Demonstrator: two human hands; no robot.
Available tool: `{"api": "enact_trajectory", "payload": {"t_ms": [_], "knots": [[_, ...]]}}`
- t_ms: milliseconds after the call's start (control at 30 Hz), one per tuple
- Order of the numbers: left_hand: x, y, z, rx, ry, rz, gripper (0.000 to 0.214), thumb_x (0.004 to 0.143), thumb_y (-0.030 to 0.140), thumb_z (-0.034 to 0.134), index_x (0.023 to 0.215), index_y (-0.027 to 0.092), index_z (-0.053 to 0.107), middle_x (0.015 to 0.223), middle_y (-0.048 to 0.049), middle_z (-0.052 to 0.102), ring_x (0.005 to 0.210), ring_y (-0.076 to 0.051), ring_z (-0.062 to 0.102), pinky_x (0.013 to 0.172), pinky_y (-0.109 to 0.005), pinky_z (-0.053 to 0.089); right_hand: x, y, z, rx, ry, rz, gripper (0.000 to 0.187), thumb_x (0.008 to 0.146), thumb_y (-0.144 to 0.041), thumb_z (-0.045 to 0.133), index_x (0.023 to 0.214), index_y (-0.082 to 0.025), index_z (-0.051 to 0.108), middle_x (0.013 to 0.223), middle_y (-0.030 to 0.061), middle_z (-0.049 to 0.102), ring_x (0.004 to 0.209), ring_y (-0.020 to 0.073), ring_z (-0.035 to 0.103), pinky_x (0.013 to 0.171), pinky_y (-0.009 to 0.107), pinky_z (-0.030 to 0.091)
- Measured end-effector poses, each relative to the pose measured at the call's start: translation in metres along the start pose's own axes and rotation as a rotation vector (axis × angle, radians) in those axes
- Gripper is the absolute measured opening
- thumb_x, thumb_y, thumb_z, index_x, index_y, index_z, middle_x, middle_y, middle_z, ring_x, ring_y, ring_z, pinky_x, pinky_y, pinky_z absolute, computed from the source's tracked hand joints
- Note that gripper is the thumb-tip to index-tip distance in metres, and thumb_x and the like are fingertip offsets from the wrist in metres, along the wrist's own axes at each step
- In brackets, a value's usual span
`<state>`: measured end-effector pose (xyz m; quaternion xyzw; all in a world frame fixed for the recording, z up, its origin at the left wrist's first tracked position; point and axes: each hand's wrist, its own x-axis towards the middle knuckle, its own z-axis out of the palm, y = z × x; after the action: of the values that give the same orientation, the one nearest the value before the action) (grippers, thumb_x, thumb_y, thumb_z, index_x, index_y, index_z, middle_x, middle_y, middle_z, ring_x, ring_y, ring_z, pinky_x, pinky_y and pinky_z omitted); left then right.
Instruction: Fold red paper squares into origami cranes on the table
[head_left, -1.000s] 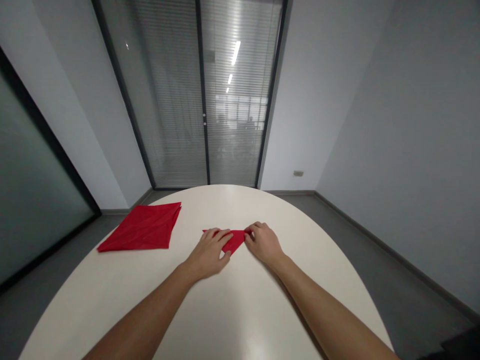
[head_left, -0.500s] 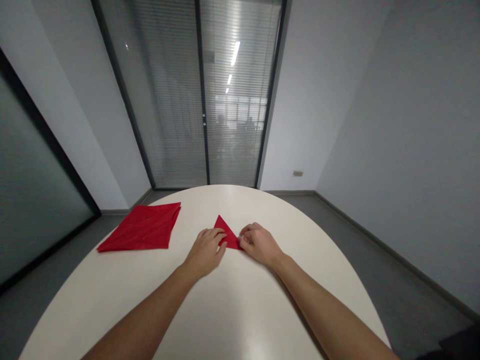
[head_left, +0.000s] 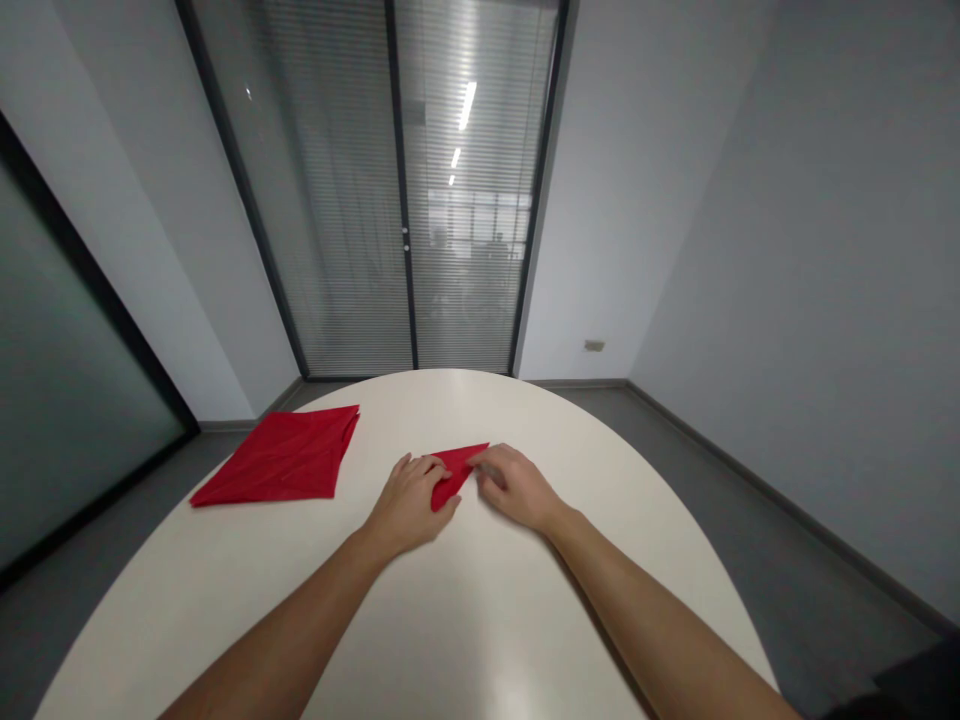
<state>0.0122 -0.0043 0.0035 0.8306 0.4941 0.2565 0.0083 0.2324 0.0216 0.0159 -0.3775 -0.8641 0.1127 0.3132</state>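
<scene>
A small piece of red cloth (head_left: 452,466), folded into a triangle, lies near the middle of the round table, one point toward the far right. My left hand (head_left: 411,502) grips its left side, thumb at the near edge and fingers over the top; these cover part of the cloth. At the right edge, my right hand (head_left: 517,487) has its fingers curled in, with the index fingertip on the cloth. The right thumb is partly hidden. A larger folded red cloth (head_left: 281,455), creased and flat, rests on the left of the table, apart from both hands.
The white round table (head_left: 420,640) curves away on both sides. Beyond its far edge stands a glass partition with blinds (head_left: 360,200) in a dark frame. Grey walls (head_left: 825,250) rise to the right, and a dark object (head_left: 922,680) shows at the lower right corner.
The small red triangle has turned over: its point was at the top and now reaches to the far right. My right fingers have moved slightly along its edge. The larger cloth stays put.
</scene>
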Motion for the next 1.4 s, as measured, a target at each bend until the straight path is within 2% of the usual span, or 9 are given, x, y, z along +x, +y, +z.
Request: {"api": "enact_trajectory", "payload": {"t_ms": [100,167,267,400,633,933,1233,1400], "knots": [[-0.001,0.000,0.000,-0.037,-0.024,0.005,0.026,0.085,0.035,0.063,0.107,0.020,0.067,0.120,-0.0086,0.069,0.111,-0.027,0.063,0.117,-0.057,0.026,-0.002,0.015,0.000,-0.056,0.017,-0.003,0.054,0.078,-0.016,0.057,0.132,-0.016,0.062,0.134,0.0106,0.065,0.129,0.0266,0.054,0.113,0.043,0.038],[-0.001,-0.001,0.001,-0.038,-0.026,0.013,0.025,0.083,0.029,0.063,0.106,0.020,0.068,0.121,-0.0082,0.070,0.114,-0.028,0.062,0.115,-0.055,0.031,-0.003,0.020,0.001,-0.090,-0.020,0.011,0.056,0.080,-0.021,0.060,0.136,-0.015,0.060,0.139,0.0116,0.062,0.134,0.0289,0.050,0.115,0.045,0.035],[0.000,-0.002,0.000,-0.018,-0.010,0.027,0.028,0.079,0.018,0.061,0.104,0.020,0.071,0.119,-0.0069,0.072,0.113,-0.028,0.061,0.104,-0.048,0.043,-0.003,0.018,0.002,-0.107,-0.068,0.010,0.047,0.084,-0.024,0.058,0.130,-0.016,0.064,0.131,0.0107,0.067,0.124,0.0275,0.058,0.111,0.042,0.039],[0.001,-0.001,0.000,-0.002,-0.005,0.040,0.035,0.076,0.012,0.057,0.107,0.020,0.071,0.118,-0.0054,0.073,0.105,-0.028,0.062,0.097,-0.046,0.047,-0.002,0.011,0.002,-0.112,-0.068,0.014,0.036,0.086,-0.021,0.058,0.120,-0.017,0.069,0.114,0.0087,0.074,0.105,0.0234,0.065,0.100,0.037,0.044],[0.001,0.003,-0.001,-0.029,0.011,0.056,0.029,0.083,0.019,0.060,0.110,0.022,0.070,0.113,-0.0056,0.074,0.100,-0.027,0.065,0.095,-0.045,0.047,0.000,0.009,0.000,-0.142,-0.061,0.010,0.023,0.089,-0.017,0.058,0.107,-0.017,0.073,0.102,0.0075,0.075,0.092,0.0209,0.064,0.087,0.033,0.045],[0.001,0.001,0.002,-0.040,0.050,-0.002,0.020,0.088,0.023,0.058,0.104,0.020,0.070,0.103,-0.0075,0.075,0.095,-0.027,0.066,0.090,-0.042,0.049,0.002,0.006,0.000,-0.191,-0.033,0.021,0.017,0.095,-0.017,0.054,0.094,-0.018,0.071,0.093,0.0057,0.074,0.087,0.0199,0.063,0.082,0.032,0.045],[0.002,0.006,-0.002,0.035,0.072,-0.034,0.015,0.087,0.022,0.059,0.098,0.020,0.069,0.098,-0.0064,0.074,0.091,-0.026,0.066,0.082,-0.039,0.049,0.003,-0.002,-0.001,-0.137,0.055,-0.102,0.014,0.097,-0.015,0.052,0.099,-0.020,0.065,0.101,0.0070,0.070,0.096,0.0206,0.061,0.088,0.034,0.049],[0.002,0.007,-0.002,0.082,0.066,-0.063,0.015,0.090,0.020,0.054,0.096,0.021,0.068,0.097,-0.0059,0.074,0.091,-0.024,0.067,0.080,-0.036,0.050,0.002,-0.005,-0.001,-0.102,0.076,-0.105,0.015,0.096,-0.014,0.052,0.099,-0.021,0.065,0.103,0.0067,0.070,0.097,0.0204,0.062,0.088,0.035,0.050]]}}
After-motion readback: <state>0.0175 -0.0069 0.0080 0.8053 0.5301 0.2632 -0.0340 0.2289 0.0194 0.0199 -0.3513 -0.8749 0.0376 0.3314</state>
